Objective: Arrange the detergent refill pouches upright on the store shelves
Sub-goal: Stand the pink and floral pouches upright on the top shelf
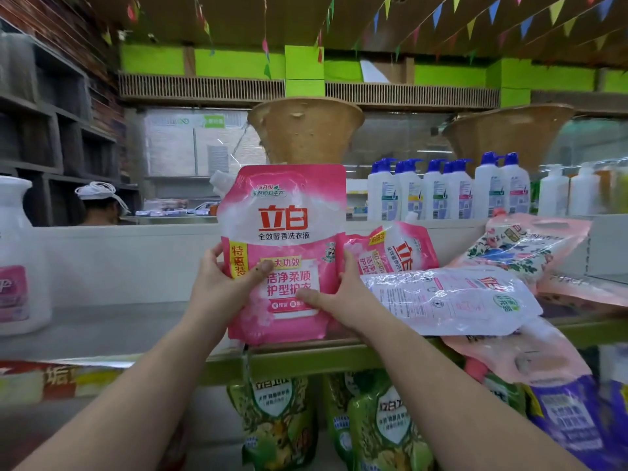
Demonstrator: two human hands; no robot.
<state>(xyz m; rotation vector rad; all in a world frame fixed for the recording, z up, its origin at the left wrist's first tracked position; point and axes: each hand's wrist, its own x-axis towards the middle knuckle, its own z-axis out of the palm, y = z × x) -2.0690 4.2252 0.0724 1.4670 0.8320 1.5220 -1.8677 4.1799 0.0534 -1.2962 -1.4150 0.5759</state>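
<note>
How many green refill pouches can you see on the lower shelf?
2: one green pouch below the held pink pouch, another green pouch right of it. More may be hidden behind.

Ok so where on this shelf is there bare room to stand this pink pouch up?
The shelf is bare between the white jug at far left and the pink pouch that the left hand and right hand hold upright. Right of it is crowded: a clear-backed pouch and a floral pouch lie flat in a heap.

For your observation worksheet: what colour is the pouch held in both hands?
Pink pouch, red lettering, in the head view.
</note>
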